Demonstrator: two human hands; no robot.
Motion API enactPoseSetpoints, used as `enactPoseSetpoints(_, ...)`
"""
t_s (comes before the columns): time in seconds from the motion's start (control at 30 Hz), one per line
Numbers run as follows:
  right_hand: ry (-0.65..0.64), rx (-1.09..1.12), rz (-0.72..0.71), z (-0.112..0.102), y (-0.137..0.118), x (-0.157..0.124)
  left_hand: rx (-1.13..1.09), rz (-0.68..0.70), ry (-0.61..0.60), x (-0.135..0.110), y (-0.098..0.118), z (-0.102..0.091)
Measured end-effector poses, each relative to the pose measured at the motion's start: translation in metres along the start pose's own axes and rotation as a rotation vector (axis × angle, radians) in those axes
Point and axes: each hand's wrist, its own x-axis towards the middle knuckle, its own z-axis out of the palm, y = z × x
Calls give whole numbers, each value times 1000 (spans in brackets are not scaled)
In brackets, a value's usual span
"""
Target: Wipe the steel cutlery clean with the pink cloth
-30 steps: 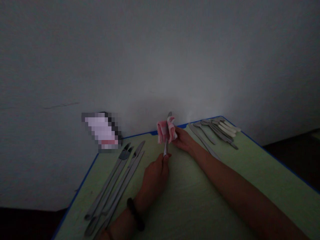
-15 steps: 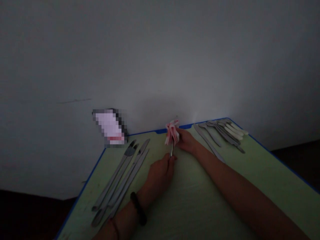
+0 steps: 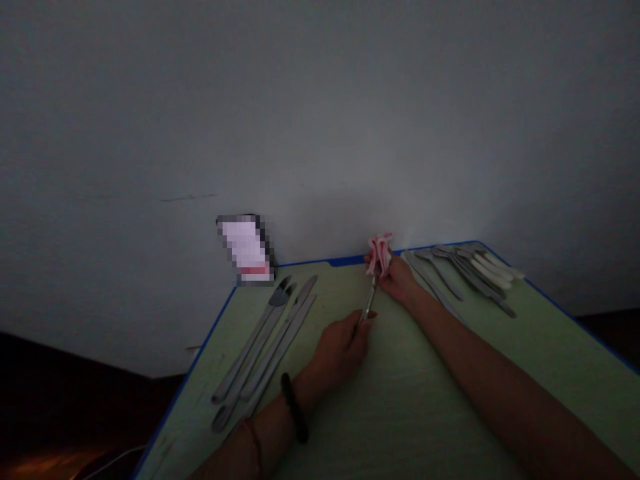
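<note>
My left hand (image 3: 344, 347), with a dark bracelet on its wrist, is closed around one end of a shiny metal piece of cutlery (image 3: 371, 297). The far end of that piece goes into a folded pink-and-white cloth (image 3: 379, 256), so its kind is hidden. Farther off, my right hand (image 3: 400, 279) is closed on the cloth, its fingers partly behind the folds. To the left of my left hand lie several long metal table knives (image 3: 280, 343). Beyond my right hand is a row of other cutlery (image 3: 470, 273), some of it with white handles (image 3: 493, 269).
A phone (image 3: 247, 247), its screen blurred out, leans on the grey wall (image 3: 320, 120) at the table's back left. The light green table (image 3: 400, 413) has a blue edge and stands against the wall. A thin white cable (image 3: 115, 460) shows at lower left.
The whole view has shifted, so everything appears farther right. More bare metal shows between my left hand and the cloth. Both hands keep their hold.
</note>
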Motion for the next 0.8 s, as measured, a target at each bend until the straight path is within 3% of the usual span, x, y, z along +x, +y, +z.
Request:
enactPoseSetpoints(0.13, -207, -149, 159, 9, 10, -14, -226, -82, 73, 5, -1, 1)
enactPoseSetpoints(0.27, -362, -252, 247, 13, 18, -22, -270, -135, 159, 10, 0, 1)
enactPoseSetpoints(0.33, -315, -210, 231, 13, 18, -20, -222, -127, 143, 10, 1, 1)
enactPoseSetpoints(0.5, 11, 79, 56, 8, 7, -3, 31, -5, 28, 3, 4, 4)
enactPoseSetpoints(0.57, 62, 153, 13, 5, 2, 2, 105, 20, 0, 1, 4, 5)
enactPoseSetpoints(0.7, -2, 104, 42, 2, 2, 2, 68, -18, -14, 2, 3, 5)
enactPoseSetpoints(0.8, -156, -30, 148, 2, 6, -5, -45, -52, 39, 5, 1, 4)
